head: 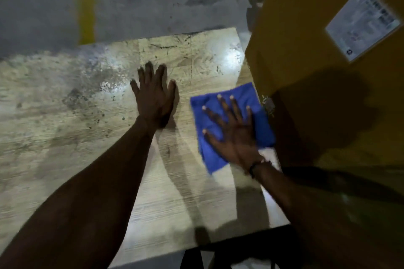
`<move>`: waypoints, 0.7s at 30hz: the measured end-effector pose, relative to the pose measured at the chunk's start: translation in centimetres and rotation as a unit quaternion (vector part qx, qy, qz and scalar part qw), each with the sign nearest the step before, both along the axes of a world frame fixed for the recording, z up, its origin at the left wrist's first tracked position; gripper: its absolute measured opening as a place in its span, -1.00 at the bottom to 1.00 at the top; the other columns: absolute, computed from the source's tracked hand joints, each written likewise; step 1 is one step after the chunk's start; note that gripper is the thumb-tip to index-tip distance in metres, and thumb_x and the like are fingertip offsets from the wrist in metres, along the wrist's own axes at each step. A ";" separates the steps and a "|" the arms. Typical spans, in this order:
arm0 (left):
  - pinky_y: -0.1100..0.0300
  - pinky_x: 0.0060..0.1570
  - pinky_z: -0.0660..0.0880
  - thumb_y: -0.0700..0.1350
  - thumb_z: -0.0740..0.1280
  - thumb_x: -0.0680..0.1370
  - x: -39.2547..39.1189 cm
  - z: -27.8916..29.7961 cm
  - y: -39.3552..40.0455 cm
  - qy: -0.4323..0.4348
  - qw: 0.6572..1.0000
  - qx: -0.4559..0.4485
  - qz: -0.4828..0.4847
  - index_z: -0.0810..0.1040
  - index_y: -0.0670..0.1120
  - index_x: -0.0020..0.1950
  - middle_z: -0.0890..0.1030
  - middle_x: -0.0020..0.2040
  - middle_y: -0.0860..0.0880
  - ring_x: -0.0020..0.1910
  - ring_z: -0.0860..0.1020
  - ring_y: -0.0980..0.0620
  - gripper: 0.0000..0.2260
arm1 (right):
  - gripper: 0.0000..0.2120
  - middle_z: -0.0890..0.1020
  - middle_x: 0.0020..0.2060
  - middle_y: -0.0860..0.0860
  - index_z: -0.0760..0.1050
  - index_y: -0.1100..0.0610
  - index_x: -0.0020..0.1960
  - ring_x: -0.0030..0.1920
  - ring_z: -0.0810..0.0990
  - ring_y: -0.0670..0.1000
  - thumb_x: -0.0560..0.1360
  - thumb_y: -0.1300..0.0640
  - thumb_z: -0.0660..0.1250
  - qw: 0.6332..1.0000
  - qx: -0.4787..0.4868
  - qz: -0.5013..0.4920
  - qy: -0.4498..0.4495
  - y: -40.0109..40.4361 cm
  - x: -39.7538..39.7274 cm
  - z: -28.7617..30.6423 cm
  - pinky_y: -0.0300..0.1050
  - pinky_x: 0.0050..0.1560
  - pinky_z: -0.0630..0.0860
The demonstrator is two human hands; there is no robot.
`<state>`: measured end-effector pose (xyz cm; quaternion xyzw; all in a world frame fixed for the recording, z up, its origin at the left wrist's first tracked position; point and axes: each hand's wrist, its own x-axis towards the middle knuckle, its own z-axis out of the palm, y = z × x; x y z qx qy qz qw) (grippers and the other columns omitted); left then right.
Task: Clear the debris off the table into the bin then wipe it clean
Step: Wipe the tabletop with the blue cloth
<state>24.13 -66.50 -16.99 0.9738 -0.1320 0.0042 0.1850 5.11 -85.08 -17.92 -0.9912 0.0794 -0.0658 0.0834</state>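
A blue cloth [244, 94] lies flat near the right edge of the pale wood-grain table [65, 102]. My right hand [231, 131] presses down on the cloth with fingers spread straight. My left hand [154, 96] rests flat on the bare tabletop to the left of the cloth, fingers straight and apart. Dark smudges and stains mark the table's left and far parts. A small bit of debris [269, 105] sits at the table's right edge beside the cloth.
A large yellow-brown cardboard box [317, 54] with a white label [363, 22] stands against the table's right side. Beyond the table is grey concrete floor with a yellow line [86, 11]. The picture is dim and slightly blurred.
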 end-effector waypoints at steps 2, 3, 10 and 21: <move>-0.32 0.61 0.00 0.23 0.03 0.73 -0.5 -0.3 -0.2 -0.023 1.000 0.005 0.004 0.21 0.05 0.69 0.11 0.72 -0.13 0.70 0.04 -0.20 -0.45 | -0.39 0.10 0.71 -0.08 0.20 -0.32 0.64 0.71 0.04 0.09 0.62 -0.41 0.09 0.999 -0.007 -0.050 -0.005 -3.1 4.7 -0.2 0.41 0.59 0.03; -0.30 0.61 -0.02 0.23 0.02 0.73 -0.7 -0.4 -0.1 -0.025 1.000 0.001 0.006 0.20 0.06 0.70 0.10 0.73 -0.11 0.71 0.03 -0.18 -0.45 | -0.39 0.13 0.71 -0.06 0.21 -0.32 0.64 0.71 0.07 0.12 0.61 -0.42 0.06 0.997 -0.004 -0.072 -0.006 -4.4 6.7 -0.3 0.43 0.58 0.06; -0.29 0.60 0.03 0.21 0.09 0.70 -0.4 0.3 -0.5 -0.018 1.000 -0.006 0.022 0.26 0.05 0.67 0.15 0.72 -0.10 0.70 0.08 -0.17 -0.44 | -0.37 -0.03 0.73 -0.04 0.11 -0.30 0.67 0.72 -0.11 0.12 0.64 -0.39 0.09 0.999 0.003 -0.040 0.026 0.2 5.3 1.3 0.40 0.62 -0.05; -0.30 0.60 0.06 0.18 0.15 0.70 -0.3 0.6 -0.6 -0.022 0.999 0.002 0.030 0.26 0.06 0.67 0.14 0.72 -0.10 0.70 0.09 -0.17 -0.45 | -0.39 0.18 0.70 -0.02 0.24 -0.30 0.63 0.70 0.09 0.17 0.61 -0.40 0.10 0.990 0.013 -0.144 -0.007 -5.8 14.4 0.8 0.40 0.57 0.14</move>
